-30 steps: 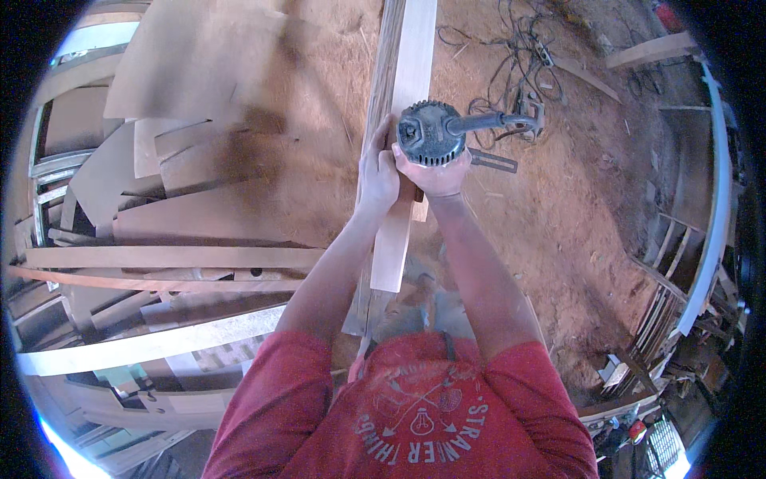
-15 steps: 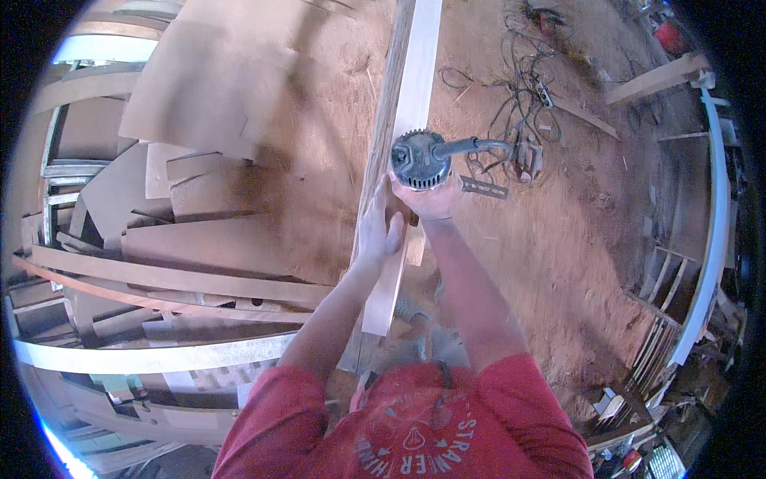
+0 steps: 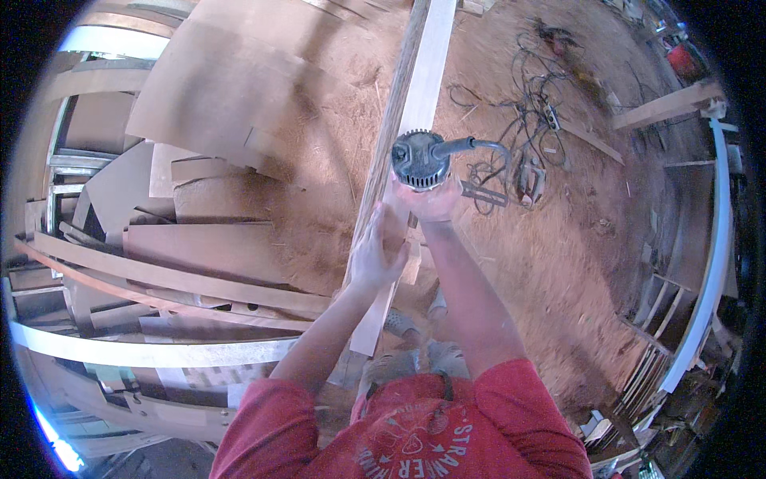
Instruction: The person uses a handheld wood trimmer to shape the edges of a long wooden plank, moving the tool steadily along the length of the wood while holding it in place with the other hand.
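My right hand is wrapped round the body of an upright trim router, with a black vented top and a black cord bending off to the right. A slotted metal guide bar sticks out on its right side. The router stands on a long pale board running away from me; its base and bit are hidden under my hand. Just nearer to me, my left hand lies along the board, fingers stretched forward and thumb apart, holding nothing.
A darker weathered beam runs along the board's left side. Tangled cables lie on the dusty floor to the right. Sheet offcuts and long planks are piled at left. A timber beam juts in at far right.
The router and my right hand have moved forward along the board, while the view shifted with them. My left hand now sits slightly farther behind the router.
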The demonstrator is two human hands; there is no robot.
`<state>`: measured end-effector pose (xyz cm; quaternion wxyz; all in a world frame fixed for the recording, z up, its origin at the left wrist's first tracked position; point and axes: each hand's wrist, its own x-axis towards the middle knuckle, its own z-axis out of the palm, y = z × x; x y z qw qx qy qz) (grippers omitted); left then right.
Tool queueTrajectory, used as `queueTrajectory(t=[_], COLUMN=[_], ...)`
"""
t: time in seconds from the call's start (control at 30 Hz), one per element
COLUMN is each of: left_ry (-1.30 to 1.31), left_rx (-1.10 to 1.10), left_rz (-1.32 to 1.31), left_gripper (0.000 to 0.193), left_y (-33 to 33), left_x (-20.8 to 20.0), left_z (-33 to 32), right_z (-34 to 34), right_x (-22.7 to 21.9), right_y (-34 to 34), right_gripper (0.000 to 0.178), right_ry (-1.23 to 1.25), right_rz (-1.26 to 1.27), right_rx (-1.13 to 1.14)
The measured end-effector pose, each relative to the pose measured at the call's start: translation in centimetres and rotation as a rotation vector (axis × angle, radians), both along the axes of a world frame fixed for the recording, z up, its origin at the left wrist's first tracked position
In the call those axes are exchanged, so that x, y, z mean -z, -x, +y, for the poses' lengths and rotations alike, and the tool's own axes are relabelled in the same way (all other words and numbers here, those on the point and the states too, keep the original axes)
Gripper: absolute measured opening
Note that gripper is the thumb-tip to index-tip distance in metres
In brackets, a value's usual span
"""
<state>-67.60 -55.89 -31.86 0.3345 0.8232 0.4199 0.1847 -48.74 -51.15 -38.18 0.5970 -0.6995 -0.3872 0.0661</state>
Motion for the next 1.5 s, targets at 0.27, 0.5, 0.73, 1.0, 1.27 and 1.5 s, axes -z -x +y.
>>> queueTrajectory(t=[0.27,0.5,0.73,1.0,1.27,1.5], left_ry=[0.123,0.0,0.03,0.03,0.028,0.053], left_rx=[-0.076,-0.058,-0.051,-0.047,-0.033,-0.008], left_rz=[-0.014,0.023,0.018,0.112,0.07,0.102], left_gripper=[0.093,0.093,0.095,0.101,0.103,0.106], left_y=[-0.4,0.4,-0.3,0.1,-0.8,-0.1], left_x=[-0.4,-0.4,-0.5,0.4,-0.1,-1.0], left_z=[-0.3,-0.4,-0.2,-0.2,0.0,0.5], right_z=[2.5,3.7,5.5,7.5,8.9,11.4], right_x=[0.7,-2.2,-3.5,-5.1,-4.6,-3.4], right_y=[-2.6,-3.2,-5.2,-6.3,-9.0,-10.1], right_gripper=[0.096,0.085,0.083,0.083,0.058,0.087], right_ry=[0.0,0.052,0.004,-0.09,0.117,0.172], right_rz=[-0.042,-0.07,-0.095,0.093,0.033,0.014], right_rx=[0.0,0.023,0.066,0.072,0.077,0.072])
